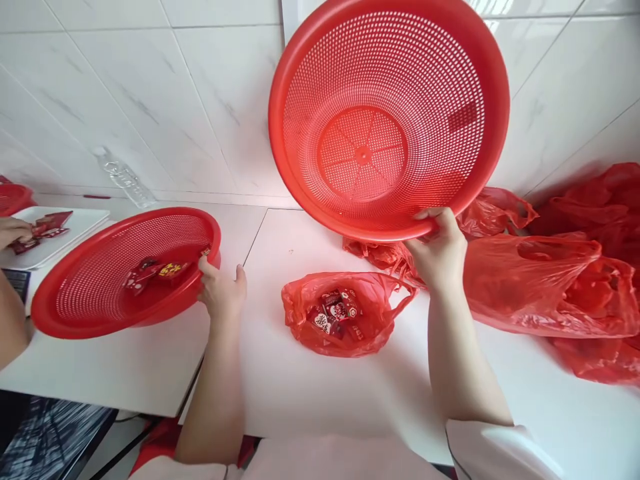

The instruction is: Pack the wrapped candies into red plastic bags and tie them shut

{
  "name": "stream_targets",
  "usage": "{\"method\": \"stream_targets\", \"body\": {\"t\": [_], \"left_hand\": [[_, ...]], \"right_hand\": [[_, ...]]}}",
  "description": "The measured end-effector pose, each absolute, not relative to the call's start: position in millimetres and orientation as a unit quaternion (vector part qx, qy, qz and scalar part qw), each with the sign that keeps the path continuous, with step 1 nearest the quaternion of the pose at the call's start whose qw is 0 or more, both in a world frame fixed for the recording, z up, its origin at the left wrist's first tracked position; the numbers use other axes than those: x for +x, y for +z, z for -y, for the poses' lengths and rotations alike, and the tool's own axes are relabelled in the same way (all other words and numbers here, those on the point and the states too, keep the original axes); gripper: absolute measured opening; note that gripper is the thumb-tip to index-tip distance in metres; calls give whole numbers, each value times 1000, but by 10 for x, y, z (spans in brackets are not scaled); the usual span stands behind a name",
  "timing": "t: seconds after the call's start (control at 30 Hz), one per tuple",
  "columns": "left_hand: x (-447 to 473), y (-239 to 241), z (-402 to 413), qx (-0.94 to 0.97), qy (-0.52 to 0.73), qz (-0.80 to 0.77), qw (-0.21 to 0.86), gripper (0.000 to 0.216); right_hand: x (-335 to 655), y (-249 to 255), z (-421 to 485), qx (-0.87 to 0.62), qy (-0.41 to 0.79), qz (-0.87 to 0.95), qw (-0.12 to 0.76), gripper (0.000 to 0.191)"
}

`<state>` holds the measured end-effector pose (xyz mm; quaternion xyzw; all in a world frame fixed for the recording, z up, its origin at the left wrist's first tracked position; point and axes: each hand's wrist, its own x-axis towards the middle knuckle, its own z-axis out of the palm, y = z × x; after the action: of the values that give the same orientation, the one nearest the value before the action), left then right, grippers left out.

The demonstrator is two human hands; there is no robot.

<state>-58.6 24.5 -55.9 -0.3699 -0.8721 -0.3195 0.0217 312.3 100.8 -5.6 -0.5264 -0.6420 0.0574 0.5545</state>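
Note:
My right hand [440, 247] grips the rim of a large red colander [363, 157], raised and tilted so its bare inside faces me. On the left, my left hand [220, 287] holds the right rim of a second red colander [80, 287], which tilts and has a few small red packets [150, 273] in it. Between my arms an open red plastic bag [300, 327] sits on the white table [310, 393]. Several small red and white packets [340, 313] lie inside that bag.
Filled red plastic bags [535, 280] are heaped on the right. A clear plastic bottle [127, 180] leans by the tiled wall [215, 100]. At far left a person's hand [15, 230] touches red packets on a white tray [90, 220]. A table seam runs left of the bag.

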Motion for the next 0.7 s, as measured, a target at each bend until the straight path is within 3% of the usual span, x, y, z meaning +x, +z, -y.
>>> {"method": "stream_targets", "body": {"t": [0.27,0.7], "left_hand": [[-746,-632,-263,-332,-424,842,33,58],[-479,-654,-320,-451,-477,745,-121,58]], "right_hand": [[3126,11,-973,-546,74,614,566,30],[3103,26,-948,-480,107,650,579,26]]}}
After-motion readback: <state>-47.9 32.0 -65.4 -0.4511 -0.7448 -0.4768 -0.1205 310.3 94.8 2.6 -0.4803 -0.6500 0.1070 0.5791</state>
